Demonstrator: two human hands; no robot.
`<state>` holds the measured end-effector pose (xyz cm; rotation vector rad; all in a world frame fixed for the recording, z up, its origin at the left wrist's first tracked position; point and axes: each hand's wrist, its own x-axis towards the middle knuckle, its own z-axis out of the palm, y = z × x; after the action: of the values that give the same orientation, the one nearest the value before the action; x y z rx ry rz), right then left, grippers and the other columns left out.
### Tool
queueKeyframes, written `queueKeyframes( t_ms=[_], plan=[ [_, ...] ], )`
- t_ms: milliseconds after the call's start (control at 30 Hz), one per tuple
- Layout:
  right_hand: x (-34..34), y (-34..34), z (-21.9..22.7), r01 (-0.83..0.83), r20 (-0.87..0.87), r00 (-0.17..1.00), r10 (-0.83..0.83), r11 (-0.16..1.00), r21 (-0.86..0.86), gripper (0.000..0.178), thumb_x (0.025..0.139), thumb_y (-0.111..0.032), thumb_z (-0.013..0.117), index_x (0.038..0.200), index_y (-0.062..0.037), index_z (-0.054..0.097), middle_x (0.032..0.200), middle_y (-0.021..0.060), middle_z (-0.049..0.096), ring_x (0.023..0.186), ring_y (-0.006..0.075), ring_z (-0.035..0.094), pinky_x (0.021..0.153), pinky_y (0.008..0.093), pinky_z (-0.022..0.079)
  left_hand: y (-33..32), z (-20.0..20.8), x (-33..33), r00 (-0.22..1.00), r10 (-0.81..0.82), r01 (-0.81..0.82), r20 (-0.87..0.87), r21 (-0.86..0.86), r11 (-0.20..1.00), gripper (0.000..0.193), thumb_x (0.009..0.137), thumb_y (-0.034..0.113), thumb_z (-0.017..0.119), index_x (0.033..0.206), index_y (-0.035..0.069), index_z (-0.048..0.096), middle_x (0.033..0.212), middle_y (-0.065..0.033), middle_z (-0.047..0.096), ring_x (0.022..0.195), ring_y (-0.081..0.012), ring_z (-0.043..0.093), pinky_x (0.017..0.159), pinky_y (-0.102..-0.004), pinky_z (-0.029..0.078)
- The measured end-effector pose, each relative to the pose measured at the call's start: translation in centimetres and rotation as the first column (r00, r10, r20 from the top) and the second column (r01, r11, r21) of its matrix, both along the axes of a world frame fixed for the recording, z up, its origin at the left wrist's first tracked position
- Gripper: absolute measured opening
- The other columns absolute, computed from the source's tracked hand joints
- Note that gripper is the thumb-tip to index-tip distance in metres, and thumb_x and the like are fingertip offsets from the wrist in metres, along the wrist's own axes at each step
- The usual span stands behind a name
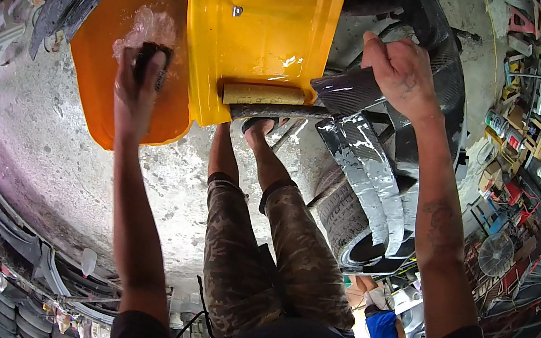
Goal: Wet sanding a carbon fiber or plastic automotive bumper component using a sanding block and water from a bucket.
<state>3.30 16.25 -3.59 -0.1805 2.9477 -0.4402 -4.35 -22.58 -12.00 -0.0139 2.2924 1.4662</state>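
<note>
The person stands over a big yellow car panel that fills the top middle of the picture, at about twelve o'clock; beside it, at about eleven o'clock, lies an orange panel on the grey concrete floor.

The left hand is closed around a dark sanding pad and presses it on the orange panel; just above the pad, a white wet foamy patch sits on the orange.

The right hand, at about one o'clock, is closed around the edge of a shiny black woven sheet; the sheet touches the right edge of the yellow panel.

At the low edge of the yellow panel lies a tan roller, and under it a dark bar runs sideways; the roller touches the yellow panel; the panel looks wet and shiny near it.

Below the right hand, at about three o'clock, long black and silver shiny strips lean over a tyre.

In the middle, the person's legs in camouflage shorts point up to bare feet near the roller.

At about five o'clock, another person in a blue shirt crouches far off; shelves full of small things stand at about three o'clock, with a round fan near them.
</note>
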Motion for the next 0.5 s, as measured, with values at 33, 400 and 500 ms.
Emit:
queueKeyframes(
  t_ms=[33, 400, 500],
  plan=[
    [0.1, 0.0, 0.1, -0.02, -0.02, 1.0, 0.021, 1.0, 0.021, 0.025, 0.096, -0.019, 0.059, 0.077, -0.0042, 0.061, 0.06, 0.0114, 0.059, 0.064, 0.031, 0.065, 0.057, 0.0428, 0.052, 0.9, 1.1, 1.4, 0.998, 0.007, -0.012, 0.06, 0.091, 0.996, 0.037, 0.099, 0.029, 0.064, 0.125, 0.004, 0.055, 0.112, -0.01, 0.065, 0.1, -0.0164, 0.063, 0.087, -0.0315, 0.051],
    [-0.4, -1.4, -0.5, 0.027, -0.04, 0.999, -0.029, 0.999, -0.047, 0.02, 0.095, -0.019, 0.059, 0.079, -0.0067, 0.061, 0.059, 0.0113, 0.056, 0.062, 0.0324, 0.063, 0.054, 0.0462, 0.05, 15.9, 2.1, 7.0, 0.959, -0.106, 0.213, -0.263, 0.426, 0.879, 0.03, 0.089, 0.007, 0.074, 0.104, 0.004, 0.047, 0.086, -0.0102, 0.055, 0.075, -0.0191, 0.055, 0.071, -0.0316, 0.048],
    [-0.1, -0.7, -1.3, -0.009, -0.123, 0.992, 0.008, 1.0, -0.008, 0.013, 0.093, -0.019, 0.06, 0.085, -0.0087, 0.062, 0.061, 0.0088, 0.058, 0.061, 0.0315, 0.063, 0.053, 0.0444, 0.051, 17.3, 3.6, 6.2, 0.97, -0.137, 0.211, -0.199, 0.417, 0.884, 0.029, 0.089, 0.005, 0.073, 0.101, 0.004, 0.048, 0.085, -0.0115, 0.055, 0.075, -0.0198, 0.053, 0.071, -0.0321, 0.046]
  ],
)
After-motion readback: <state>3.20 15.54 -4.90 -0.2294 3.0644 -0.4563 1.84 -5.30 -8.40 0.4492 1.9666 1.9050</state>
